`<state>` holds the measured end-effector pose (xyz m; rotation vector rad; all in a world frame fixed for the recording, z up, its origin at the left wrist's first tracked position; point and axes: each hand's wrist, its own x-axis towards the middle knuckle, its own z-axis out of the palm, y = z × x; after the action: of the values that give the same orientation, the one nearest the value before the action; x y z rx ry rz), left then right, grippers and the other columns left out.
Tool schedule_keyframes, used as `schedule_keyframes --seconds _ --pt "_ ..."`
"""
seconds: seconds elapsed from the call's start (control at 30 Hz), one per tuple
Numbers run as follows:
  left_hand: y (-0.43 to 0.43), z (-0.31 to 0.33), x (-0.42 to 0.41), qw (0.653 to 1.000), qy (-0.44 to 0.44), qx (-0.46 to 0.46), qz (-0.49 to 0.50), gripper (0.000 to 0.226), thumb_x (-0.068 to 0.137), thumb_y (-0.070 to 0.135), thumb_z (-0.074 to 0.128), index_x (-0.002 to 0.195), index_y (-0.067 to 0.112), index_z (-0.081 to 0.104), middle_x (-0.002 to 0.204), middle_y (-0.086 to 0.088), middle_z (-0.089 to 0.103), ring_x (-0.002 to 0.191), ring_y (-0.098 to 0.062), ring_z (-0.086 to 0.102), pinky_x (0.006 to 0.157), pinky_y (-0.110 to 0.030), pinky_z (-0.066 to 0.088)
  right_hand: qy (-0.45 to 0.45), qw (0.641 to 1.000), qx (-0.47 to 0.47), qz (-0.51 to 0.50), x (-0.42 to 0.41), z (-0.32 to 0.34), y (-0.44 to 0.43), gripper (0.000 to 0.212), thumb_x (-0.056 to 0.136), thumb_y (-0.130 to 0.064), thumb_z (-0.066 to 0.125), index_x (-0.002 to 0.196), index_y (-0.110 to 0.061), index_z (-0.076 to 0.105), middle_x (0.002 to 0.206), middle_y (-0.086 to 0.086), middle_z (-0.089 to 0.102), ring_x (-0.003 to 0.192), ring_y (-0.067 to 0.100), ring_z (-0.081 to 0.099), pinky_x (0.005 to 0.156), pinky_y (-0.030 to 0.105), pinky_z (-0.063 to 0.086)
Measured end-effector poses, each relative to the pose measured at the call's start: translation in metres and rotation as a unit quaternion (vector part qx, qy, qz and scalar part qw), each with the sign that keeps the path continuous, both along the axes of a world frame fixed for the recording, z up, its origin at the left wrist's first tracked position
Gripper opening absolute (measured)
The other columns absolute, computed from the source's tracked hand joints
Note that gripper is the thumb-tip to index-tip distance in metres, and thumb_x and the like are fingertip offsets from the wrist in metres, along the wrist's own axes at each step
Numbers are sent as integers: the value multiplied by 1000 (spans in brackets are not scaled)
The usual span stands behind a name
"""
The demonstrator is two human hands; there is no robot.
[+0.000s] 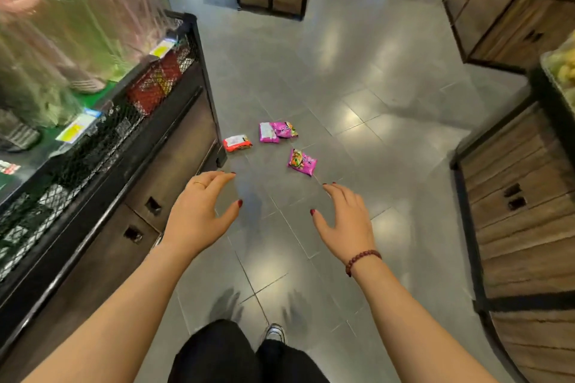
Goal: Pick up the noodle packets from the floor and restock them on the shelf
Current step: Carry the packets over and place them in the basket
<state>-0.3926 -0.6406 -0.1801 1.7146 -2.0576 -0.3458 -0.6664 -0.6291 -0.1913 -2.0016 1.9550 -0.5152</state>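
Hands spread open, left (199, 211), right (345, 218), empty, above floor packets (301, 162)

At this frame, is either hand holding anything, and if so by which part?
Nothing is held. The left hand and right hand are both open above the floor; the packets lie untouched ahead.

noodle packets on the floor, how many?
4. Red packet by the shelf corner; white-faced pink packet overlapping a second pink packet; lone pink packet nearest the camera. Another could hide under the overlapping pair.
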Motion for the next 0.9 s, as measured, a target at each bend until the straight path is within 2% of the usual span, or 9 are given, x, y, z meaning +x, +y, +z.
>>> schedule_keyframes --seconds 0.13,0.23,0.4,0.53,0.67,0.73,0.83,0.9 --pt "-69 -8 -3 1000 8 28 9 53 81 40 62 126 13 62 122 -7 62 114 -27 55 96 -35 45 -3 1000 10 16 -2 -5 -75 53 91 -35 60 139 -19 47 142 0 46 128 21 41 105 34 34" --pt "-133 -19 -5 999 21 35 14 50 82 36 68 126 13 62 122 -6 62 115 -25 55 94 -27 40 -17 1000 1 6 -3 -15 -141 52 89 -33 63 136 -19 50 138 1 49 124 24 44 103 35 36" --pt "-260 -29 0 998 30 50 11 49 82 27 73 128 18 60 123 -4 60 116 -24 53 91 -27 39 -19 1000 8 -2 7 -31 -261 49 88 -34 64 133 -17 52 137 4 51 124 26 46 103 38 38" --pt "-373 -30 14 998 33 54 -15 54 77 45 55 120 13 65 113 -8 66 105 -27 59 91 -20 36 -13 999 33 -6 16 -31 -363 52 88 -33 63 135 -17 51 139 4 50 126 27 45 105 38 36" --pt "-470 -31 20 998 20 55 -27 65 76 50 47 123 8 64 117 -13 65 108 -35 60 94 -33 42 -19 998 53 -20 19 -30 -444 53 90 -32 62 139 -18 47 143 2 46 130 23 40 108 33 31" --pt "-509 -36 16 997 32 73 -23 68 76 52 47 125 8 63 120 -13 64 111 -34 58 96 -32 40 -17 997 65 -22 16 -35 -477 53 90 -33 61 139 -18 47 143 2 46 130 22 40 109 31 30" --pt "-569 -48 8 991 56 123 -1 65 77 53 54 130 15 59 129 -8 60 119 -31 53 99 -33 38 -22 995 90 -22 9 -49 -534 53 89 -32 63 138 -18 48 142 3 46 130 22 40 109 31 31" --pt "-608 -62 4 988 72 136 21 55 82 38 70 131 17 58 131 -4 58 122 -26 49 97 -26 34 -22 994 109 -21 5 -63 -578 53 89 -32 64 138 -18 48 142 3 46 131 23 39 109 31 30"
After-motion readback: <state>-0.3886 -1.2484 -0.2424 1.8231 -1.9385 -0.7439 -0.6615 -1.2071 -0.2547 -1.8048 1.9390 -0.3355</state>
